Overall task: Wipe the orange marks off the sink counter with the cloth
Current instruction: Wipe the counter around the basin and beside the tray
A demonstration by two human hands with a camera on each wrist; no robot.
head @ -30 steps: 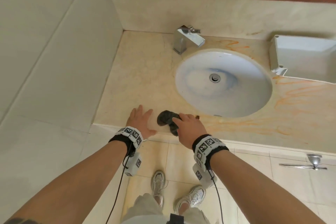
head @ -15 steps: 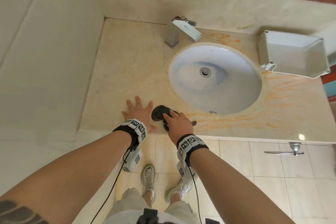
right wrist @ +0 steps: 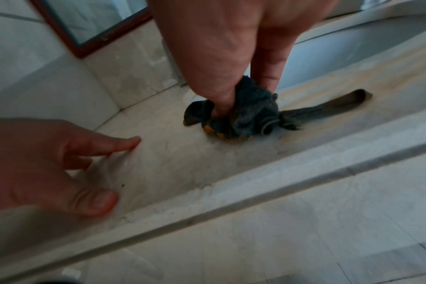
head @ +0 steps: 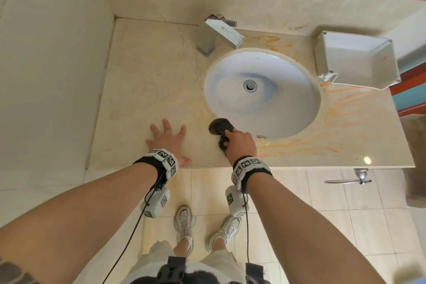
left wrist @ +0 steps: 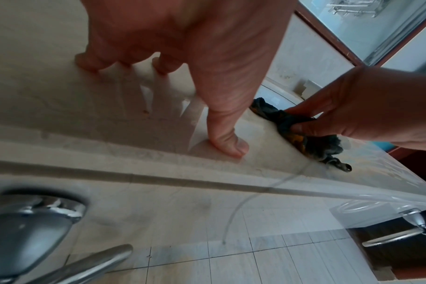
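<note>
Your right hand [head: 239, 143] is bunching the dark cloth [head: 220, 127] against the polished beige marble counter [head: 149, 80], thumb and fingers curling round the wad and pinching it tight. The cloth is sitting at the front of the counter, just beside the lower-left rim of the round white sink basin [head: 262, 92], part of it poking out ahead of your knuckles toward the basin. From the right wrist view the cloth [right wrist: 243, 115] is looking like crumpled terry, grey-blue, with orange staining showing along its underside and a thin flat tail trailing away along the stone toward the counter's right end.

Your left hand [head: 168, 143] is lying flat on the counter near the front edge, to the left of the cloth and apart from it, fingers spreading wide and straight, holding nothing. In the left wrist view the fingertips [left wrist: 229, 146] are pressing on the glossy surface, which is reflecting them.

Wavy orange marks [head: 306, 147] are running along the front strip to the right of the cloth, and more are streaking the right end of the counter and the back edge beside the squared chrome faucet [head: 219, 32]. A white rectangular plastic tray [head: 355, 60] is standing at the back right corner. The left part of the counter is showing plain veined stone.
</note>
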